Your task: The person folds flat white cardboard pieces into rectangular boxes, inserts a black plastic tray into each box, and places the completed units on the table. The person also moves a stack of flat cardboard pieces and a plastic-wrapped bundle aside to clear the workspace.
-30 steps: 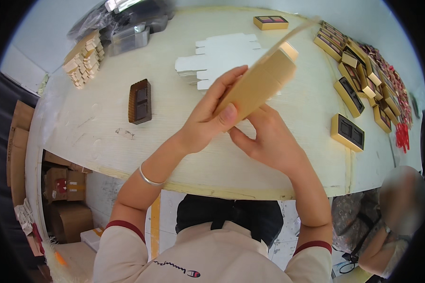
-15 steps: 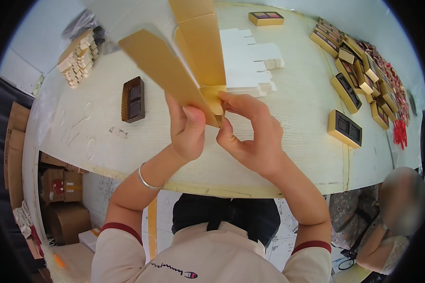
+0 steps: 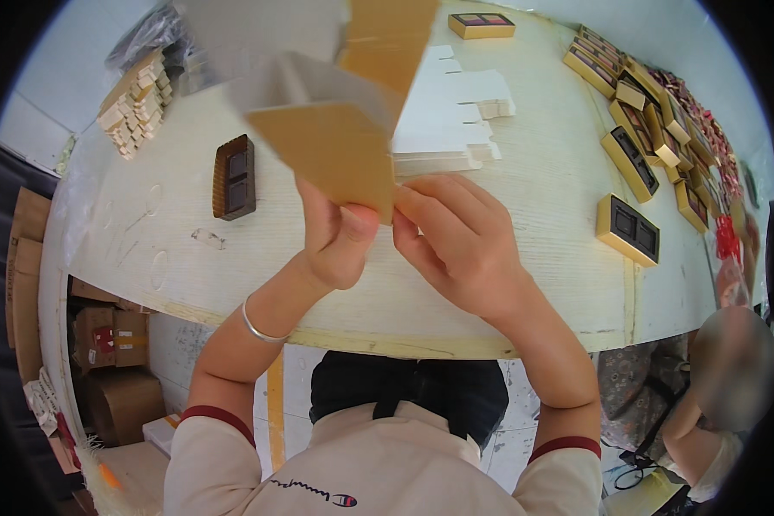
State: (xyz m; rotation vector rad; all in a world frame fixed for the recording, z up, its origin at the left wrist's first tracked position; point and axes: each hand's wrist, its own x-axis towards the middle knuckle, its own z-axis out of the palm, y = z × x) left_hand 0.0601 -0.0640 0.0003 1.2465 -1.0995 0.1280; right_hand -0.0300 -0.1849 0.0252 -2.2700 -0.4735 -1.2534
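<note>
A part-folded gold cardboard box [image 3: 335, 146], pale on its inner side, stands tilted above the table in front of me. My left hand [image 3: 340, 245] is closed around its near left side, the thumb lying along the lower edge. At the lower right corner, my right hand [image 3: 464, 232] pinches the cardboard with fingertips and thumb; its finger ends are partly hidden. Behind my right hand lies a stack of white flat box blanks [image 3: 447, 116]. To the left of my left hand is a ribbed brown tray [image 3: 234, 178] with dark square pieces in it.
Several filled gold boxes [image 3: 632, 112] are heaped at the right, beside red ribbons [image 3: 729, 245]. One gold box [image 3: 629, 230] sits nearer me, another [image 3: 482, 25] at the far edge. Bundled cardboard pieces [image 3: 138, 103] stand far left. A co-worker's arm [image 3: 692, 443] shows lower right.
The gold box has turned in my hands, its near panel swinging to face me more and its upper part moving right. My right fingers have closed in at the lower corner.
</note>
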